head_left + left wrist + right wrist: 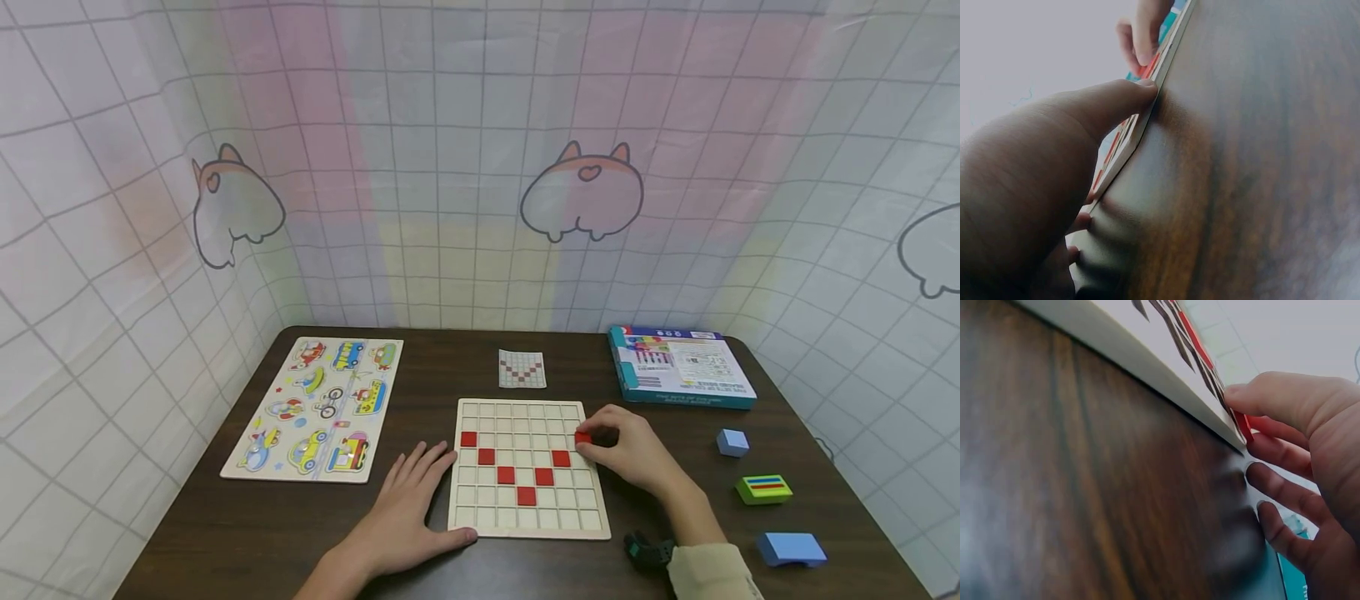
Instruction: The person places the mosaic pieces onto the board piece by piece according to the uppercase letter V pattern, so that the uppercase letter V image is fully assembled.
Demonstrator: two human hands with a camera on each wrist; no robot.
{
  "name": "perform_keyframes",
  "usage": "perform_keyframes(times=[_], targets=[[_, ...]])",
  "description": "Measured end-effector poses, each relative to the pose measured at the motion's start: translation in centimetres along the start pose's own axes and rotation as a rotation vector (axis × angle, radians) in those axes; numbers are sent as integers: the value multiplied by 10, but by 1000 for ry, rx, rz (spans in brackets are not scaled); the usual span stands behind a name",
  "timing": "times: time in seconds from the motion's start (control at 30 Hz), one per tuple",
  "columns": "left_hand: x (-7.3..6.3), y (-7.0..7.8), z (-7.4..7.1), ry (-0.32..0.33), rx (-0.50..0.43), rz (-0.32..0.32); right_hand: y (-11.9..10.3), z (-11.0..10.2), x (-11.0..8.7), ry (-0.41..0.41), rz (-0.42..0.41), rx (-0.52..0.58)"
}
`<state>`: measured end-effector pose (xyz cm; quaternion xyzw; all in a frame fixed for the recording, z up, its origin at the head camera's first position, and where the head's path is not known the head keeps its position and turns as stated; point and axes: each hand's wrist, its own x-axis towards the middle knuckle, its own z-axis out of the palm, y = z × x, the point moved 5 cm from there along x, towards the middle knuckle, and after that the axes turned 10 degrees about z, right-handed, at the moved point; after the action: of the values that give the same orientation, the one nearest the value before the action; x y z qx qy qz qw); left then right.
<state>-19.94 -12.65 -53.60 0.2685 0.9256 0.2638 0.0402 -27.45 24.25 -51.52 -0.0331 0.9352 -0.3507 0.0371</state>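
Observation:
A pale wooden grid board lies flat on the dark table. Several red square tiles, one of them at its lowest point, form a V across its cells. My right hand pinches a red tile between thumb and fingers at the board's right edge, at the top of the V's right arm. In the right wrist view this red tile stands tilted at the rim. My left hand rests at the board's left side, fingers spread, with fingertips and thumb at its edge.
Behind the board lies a small pattern card. A vehicle puzzle board is at left, a flat box at back right. Down the right side sit a blue block, a green striped block and a blue arch block.

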Motion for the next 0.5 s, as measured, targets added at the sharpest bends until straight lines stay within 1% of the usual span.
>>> perform_keyframes(times=[0.5], targets=[[0,0,-1,-6,1,-3,-6,7,3,-50,9,22]])
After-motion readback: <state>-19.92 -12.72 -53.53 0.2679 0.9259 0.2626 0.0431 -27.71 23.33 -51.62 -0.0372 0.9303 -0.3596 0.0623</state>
